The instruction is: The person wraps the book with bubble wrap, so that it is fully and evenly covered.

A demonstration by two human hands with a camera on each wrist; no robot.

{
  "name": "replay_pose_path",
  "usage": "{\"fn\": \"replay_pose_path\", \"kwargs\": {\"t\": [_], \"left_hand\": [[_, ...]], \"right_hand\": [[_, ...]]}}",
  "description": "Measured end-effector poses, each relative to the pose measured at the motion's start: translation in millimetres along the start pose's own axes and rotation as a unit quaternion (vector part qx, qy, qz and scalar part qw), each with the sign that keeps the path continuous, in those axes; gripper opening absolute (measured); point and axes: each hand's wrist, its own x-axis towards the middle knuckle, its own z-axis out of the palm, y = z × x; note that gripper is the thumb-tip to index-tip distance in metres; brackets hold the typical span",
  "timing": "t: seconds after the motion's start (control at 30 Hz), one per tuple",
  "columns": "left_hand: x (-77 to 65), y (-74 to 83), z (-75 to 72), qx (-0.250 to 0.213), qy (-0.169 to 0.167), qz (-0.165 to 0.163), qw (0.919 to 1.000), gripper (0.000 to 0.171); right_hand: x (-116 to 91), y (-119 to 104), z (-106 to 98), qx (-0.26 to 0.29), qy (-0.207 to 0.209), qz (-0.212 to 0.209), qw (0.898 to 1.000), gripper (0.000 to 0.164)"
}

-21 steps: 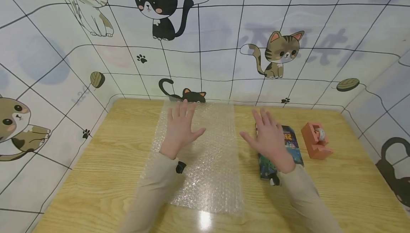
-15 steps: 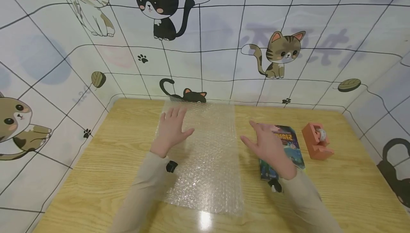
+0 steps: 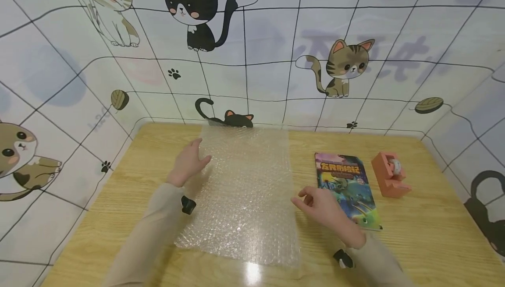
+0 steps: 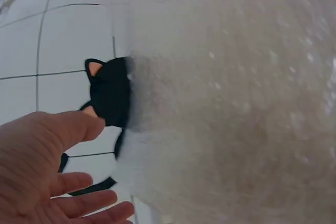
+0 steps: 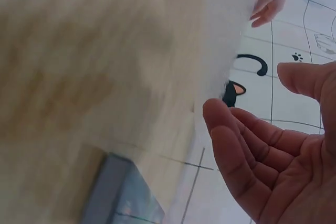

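Note:
A clear sheet of bubble wrap (image 3: 248, 190) lies flat on the wooden table. Beside its left edge is my left hand (image 3: 187, 162), thumb and fingers apart, with nothing between them. My right hand (image 3: 321, 206) hovers by the sheet's right edge, its fingers loosely bent and its palm bare in the right wrist view. Partly behind that hand lies a book (image 3: 347, 182) with a colourful cover of sea creatures and yellow lettering. In the left wrist view, the bubble wrap (image 4: 226, 98) fills the right side, close to the thumb.
A pink tape dispenser (image 3: 390, 175) with a roll of tape stands to the right of the book. The wooden table (image 3: 122, 199) meets a wall covering (image 3: 272, 59) printed with cats and grid lines at its back and sides.
My left hand has moved left, from over the bubble wrap to its edge. My right hand has come down toward me, uncovering the book, and its fingers have bent from spread.

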Motion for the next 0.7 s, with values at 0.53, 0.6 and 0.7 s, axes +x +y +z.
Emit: {"fn": "replay_pose_path", "kwargs": {"t": [0.53,0.6,0.7], "left_hand": [[1.6,-38.5,11.6,-0.134,0.055,-0.044,0.9884,0.043],[-0.3,-39.4,11.2,-0.148,0.057,-0.043,0.9864,0.041],[-5.3,-38.8,8.2,-0.173,0.045,-0.051,0.9825,0.041]], "right_hand": [[-13,-2,19,0.089,-0.109,0.023,0.99,0.019],[-14,-1,19,0.094,-0.112,0.033,0.989,0.019],[-14,0,17,0.092,-0.106,0.048,0.989,0.017]]}}
